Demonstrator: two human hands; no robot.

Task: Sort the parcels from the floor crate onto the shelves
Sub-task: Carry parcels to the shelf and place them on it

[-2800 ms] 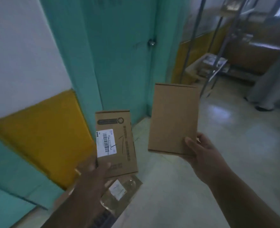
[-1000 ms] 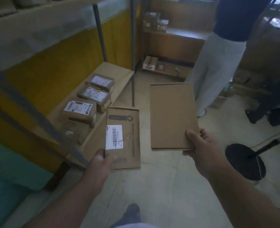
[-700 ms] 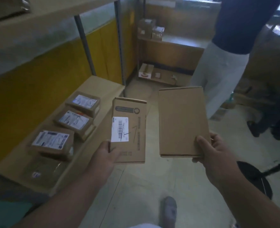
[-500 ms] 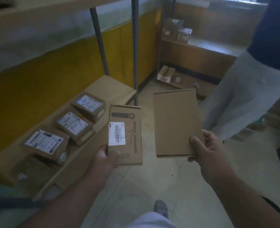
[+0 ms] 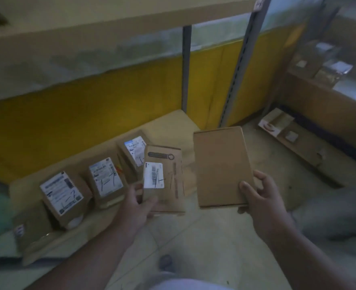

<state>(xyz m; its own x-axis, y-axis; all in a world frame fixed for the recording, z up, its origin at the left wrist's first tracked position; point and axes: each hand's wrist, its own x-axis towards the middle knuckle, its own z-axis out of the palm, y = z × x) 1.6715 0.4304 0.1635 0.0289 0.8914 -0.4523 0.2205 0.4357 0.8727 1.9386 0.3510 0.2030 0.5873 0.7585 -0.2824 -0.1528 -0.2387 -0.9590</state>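
— What do I have in hand right now?

— My left hand [image 5: 138, 203] grips the lower end of a labelled parcel [image 5: 164, 178], thumb curled over its face, white barcode sticker toward me. My right hand [image 5: 260, 194] pinches the bottom right corner of a plain parcel [image 5: 222, 166], thumb on top, fingers beneath. The two parcels sit side by side, just apart, over the floor [image 5: 204, 237].

— Anything near them?

— At nine o'clock from the labelled parcel runs the low shelf [image 5: 172, 122], carrying three boxes [image 5: 105, 181] with white labels in a row; the nearest-right one is partly hidden behind my labelled parcel. A clear-wrapped packet [image 5: 32, 231] lies at the shelf's near end.

— And farther out?

— Two grey uprights [image 5: 238, 65] rise at twelve o'clock, in front of the yellow wall [image 5: 89, 114]. An upper shelf [image 5: 110, 15] spans the top. At two o'clock, a flat cardboard piece [image 5: 277, 124] lies on the floor beside another shelving unit; its contents are too blurred to tell.
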